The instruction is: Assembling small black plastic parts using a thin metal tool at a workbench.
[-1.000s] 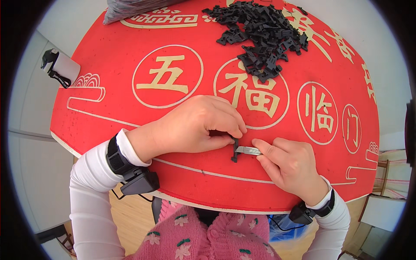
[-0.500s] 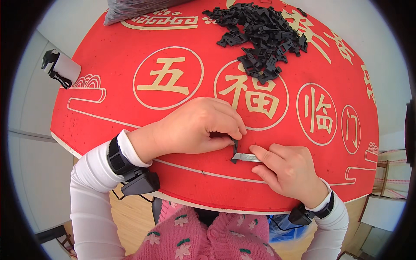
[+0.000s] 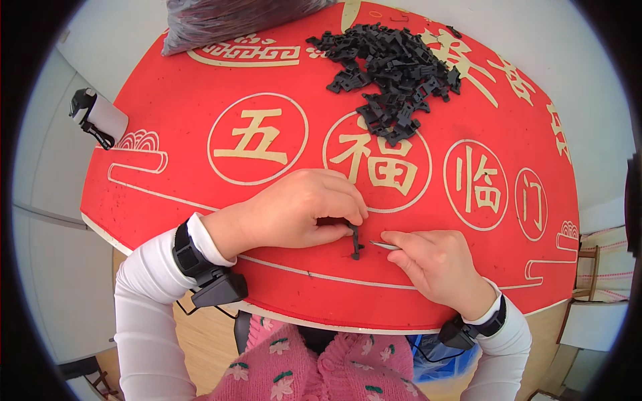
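Observation:
My left hand (image 3: pixel 314 206) is closed, with thumb and fingertips pinching the upper end of a small black plastic part (image 3: pixel 356 244). The part stands out below those fingertips, over the red cloth. To its right, my right hand (image 3: pixel 438 266) grips a utility knife between thumb and index finger. Only its narrow silver blade (image 3: pixel 383 245) shows, seen nearly edge-on, and its tip points at the black part with a small gap between them. The rest of the knife is hidden in my hand.
A heap of similar black plastic parts (image 3: pixel 401 73) lies at the far middle of the red-covered table (image 3: pixel 187 140). Beyond it on the left is a full grey plastic bag (image 3: pixel 227 23). A white bottle with a black lid (image 3: pixel 100 117) stands at the left edge.
The knife blade has drawn away from the black part and turned edge-on. My left hand still pinches the part, which has shifted slightly left and tilted. The view has moved a little.

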{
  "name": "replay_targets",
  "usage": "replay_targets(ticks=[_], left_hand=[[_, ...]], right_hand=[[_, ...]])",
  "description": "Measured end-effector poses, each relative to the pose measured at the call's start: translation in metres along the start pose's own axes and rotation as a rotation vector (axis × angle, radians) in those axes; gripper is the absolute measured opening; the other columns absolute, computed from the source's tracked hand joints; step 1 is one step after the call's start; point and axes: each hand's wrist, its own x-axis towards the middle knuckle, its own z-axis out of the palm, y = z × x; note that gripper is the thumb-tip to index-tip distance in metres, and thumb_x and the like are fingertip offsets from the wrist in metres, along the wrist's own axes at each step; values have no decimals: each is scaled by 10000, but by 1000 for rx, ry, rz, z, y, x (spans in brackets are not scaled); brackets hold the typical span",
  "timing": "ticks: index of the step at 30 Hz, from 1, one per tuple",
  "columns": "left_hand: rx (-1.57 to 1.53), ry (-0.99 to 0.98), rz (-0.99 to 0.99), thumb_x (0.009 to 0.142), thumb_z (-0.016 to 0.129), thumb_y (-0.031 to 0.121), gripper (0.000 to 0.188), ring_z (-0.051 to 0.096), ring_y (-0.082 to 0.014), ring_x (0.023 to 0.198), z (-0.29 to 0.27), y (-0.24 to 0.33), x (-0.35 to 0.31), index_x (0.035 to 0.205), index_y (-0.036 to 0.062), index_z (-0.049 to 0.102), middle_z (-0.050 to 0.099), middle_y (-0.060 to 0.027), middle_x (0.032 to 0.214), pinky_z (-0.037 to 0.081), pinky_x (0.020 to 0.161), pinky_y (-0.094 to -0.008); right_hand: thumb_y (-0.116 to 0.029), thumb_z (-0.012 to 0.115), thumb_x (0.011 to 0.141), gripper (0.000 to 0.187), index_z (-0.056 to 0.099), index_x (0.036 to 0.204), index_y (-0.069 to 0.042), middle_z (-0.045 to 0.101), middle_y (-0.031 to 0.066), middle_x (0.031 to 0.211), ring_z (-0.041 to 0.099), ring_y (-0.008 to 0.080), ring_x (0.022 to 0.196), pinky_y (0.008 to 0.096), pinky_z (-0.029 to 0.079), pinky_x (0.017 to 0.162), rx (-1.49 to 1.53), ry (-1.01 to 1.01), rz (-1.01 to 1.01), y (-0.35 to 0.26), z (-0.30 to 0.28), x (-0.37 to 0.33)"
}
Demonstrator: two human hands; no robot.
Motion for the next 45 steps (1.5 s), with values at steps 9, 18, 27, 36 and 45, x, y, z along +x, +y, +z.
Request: replay_targets(ticks=[9, 18, 27, 36, 45], left_hand=[[72, 5, -144, 722, 831, 75, 226, 617, -196, 651, 2, 23, 1, 860, 33, 657, 625, -72, 771, 480, 523, -313], [-39, -28, -220, 745, 790, 107, 191, 602, -218, 631, 15, 42, 3, 854, 34, 650, 591, -80, 709, 485, 548, -327], [322, 52, 101, 736, 797, 67, 225, 619, -259, 648, 13, 32, 0, 918, 15, 675, 640, -101, 794, 494, 560, -335], [64, 129, -296, 784, 752, 43, 204, 625, -202, 884, -6, 56, 6, 965, -7, 672, 641, -94, 915, 500, 748, -332], [-1263, -447, -531, 1027, 465, 153, 447, 578, -133, 1063, 148, 174, 65, 1455, 72, 367, 580, -92, 1246, 489, 873, -283]], right_hand=[[-33, 640, 857, 181, 656, 1028, 23, 575, 70, 755, 492, 103, 577, 247, 390, 523, 591, 217, 230, -2, -6, 3], [-2, 668, 819, 164, 625, 977, 18, 483, 4, 688, 422, 53, 577, 235, 340, 515, 581, 186, 183, -3, 2, 8], [-111, 617, 927, 96, 572, 884, -37, 490, -39, 662, 460, 46, 566, 231, 325, 484, 690, 284, 323, 13, 2, 10], [-127, 603, 940, 100, 539, 878, -83, 422, -51, 581, 375, 60, 440, 235, 263, 389, 1053, 884, 509, 90, -60, 60], [-95, 656, 829, 131, 556, 889, -37, 465, 8, 594, 420, 125, 431, 296, 313, 381, 949, 1541, 474, 162, -186, 97]])
